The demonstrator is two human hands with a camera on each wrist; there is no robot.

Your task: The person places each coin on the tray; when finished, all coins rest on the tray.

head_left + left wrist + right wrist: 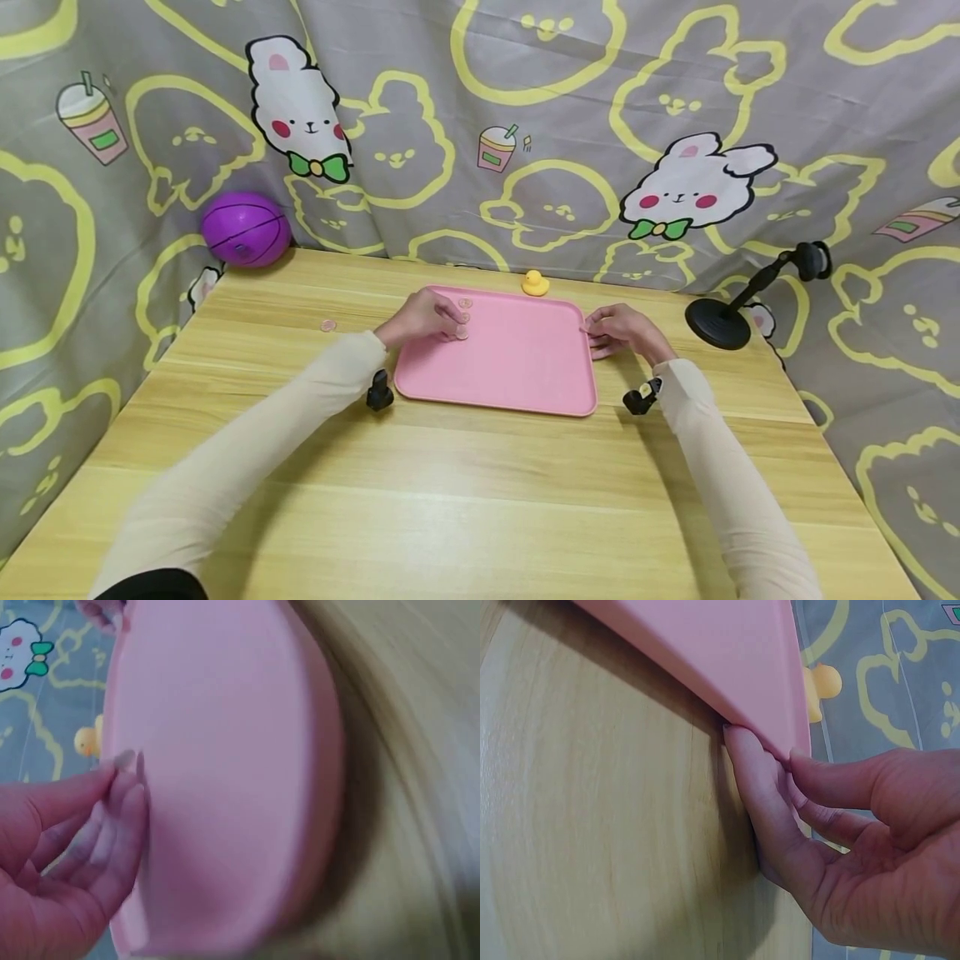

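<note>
A pink tray (517,358) lies on the wooden table. Over its left part, my left hand (423,317) pinches a small round coin (126,760) between thumb and fingers. In the head view, coins form a short column by the fingertips, with one coin (465,303) near the tray's back rim. My right hand (618,327) grips the tray's right edge; in the right wrist view the thumb (832,778) rests at the rim and the fingers lie against the outer side. Another coin (327,326) lies on the table left of the tray.
A yellow rubber duck (535,284) sits just behind the tray. At the back left is a purple ball (246,229); a black stand (717,323) is at the back right. Patterned cloth (420,150) hangs behind the wooden table (480,500).
</note>
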